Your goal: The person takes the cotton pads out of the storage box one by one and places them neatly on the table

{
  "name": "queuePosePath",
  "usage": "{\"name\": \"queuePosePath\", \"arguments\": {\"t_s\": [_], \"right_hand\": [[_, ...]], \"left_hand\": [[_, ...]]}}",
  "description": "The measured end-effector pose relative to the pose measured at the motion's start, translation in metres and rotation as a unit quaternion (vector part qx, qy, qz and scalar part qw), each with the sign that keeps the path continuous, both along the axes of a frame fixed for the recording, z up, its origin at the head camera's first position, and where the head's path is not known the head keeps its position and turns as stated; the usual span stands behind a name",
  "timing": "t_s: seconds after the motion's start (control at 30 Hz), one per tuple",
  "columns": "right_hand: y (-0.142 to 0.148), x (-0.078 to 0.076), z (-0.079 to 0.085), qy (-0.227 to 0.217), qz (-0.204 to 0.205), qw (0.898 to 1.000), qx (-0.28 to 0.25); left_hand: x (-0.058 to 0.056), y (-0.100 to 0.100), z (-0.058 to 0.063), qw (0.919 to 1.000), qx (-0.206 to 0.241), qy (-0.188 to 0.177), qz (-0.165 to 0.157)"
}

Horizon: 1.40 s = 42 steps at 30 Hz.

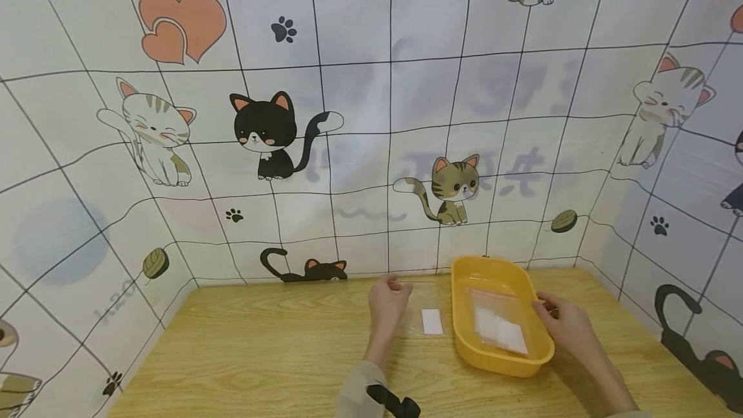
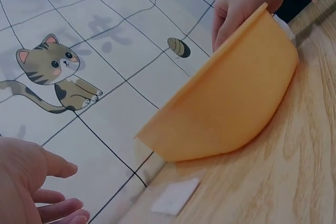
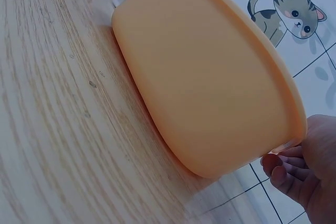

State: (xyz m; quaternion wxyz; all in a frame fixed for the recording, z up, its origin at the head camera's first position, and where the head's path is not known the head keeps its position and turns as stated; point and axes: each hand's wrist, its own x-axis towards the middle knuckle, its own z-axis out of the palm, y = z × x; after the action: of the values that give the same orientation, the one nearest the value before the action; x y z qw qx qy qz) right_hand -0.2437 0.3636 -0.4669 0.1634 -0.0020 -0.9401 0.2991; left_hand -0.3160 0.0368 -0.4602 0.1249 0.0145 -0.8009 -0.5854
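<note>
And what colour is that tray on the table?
The tray is yellow-orange, with no pattern in sight; it shows best in the head view.

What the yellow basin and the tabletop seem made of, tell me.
Yellow basin: probably moulded plastic, smooth and low-sheen, judging by its even colour and rounded walls. Tabletop: wood or wood-look laminate; grain lines show, but possibly printed.

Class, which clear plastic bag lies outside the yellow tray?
The clear bag on the wooden table, between the left hand and yellow tray; the pink-edged bag lies inside it.
</note>
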Motion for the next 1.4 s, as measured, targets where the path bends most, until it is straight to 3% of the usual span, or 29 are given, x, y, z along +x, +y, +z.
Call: {"name": "queuePosePath", "arguments": {"t_s": [0.3,0.63,1.07,1.4], "right_hand": [[0.000,0.001,0.001,0.004,0.001,1.000,0.001],[0.000,0.002,0.001,0.002,-0.004,1.000,0.004],[-0.001,0.002,0.002,-0.011,-0.004,1.000,-0.001],[-0.002,0.002,0.003,-0.011,-0.003,1.000,0.001]], "left_hand": [[0.004,0.005,0.011,0.9979,0.042,0.046,-0.021],[0.013,0.009,0.023,0.9951,0.079,0.035,-0.049],[0.028,0.023,0.036,0.9916,0.079,0.039,-0.095],[0.036,0.035,0.039,0.9897,0.064,0.044,-0.120]]}}
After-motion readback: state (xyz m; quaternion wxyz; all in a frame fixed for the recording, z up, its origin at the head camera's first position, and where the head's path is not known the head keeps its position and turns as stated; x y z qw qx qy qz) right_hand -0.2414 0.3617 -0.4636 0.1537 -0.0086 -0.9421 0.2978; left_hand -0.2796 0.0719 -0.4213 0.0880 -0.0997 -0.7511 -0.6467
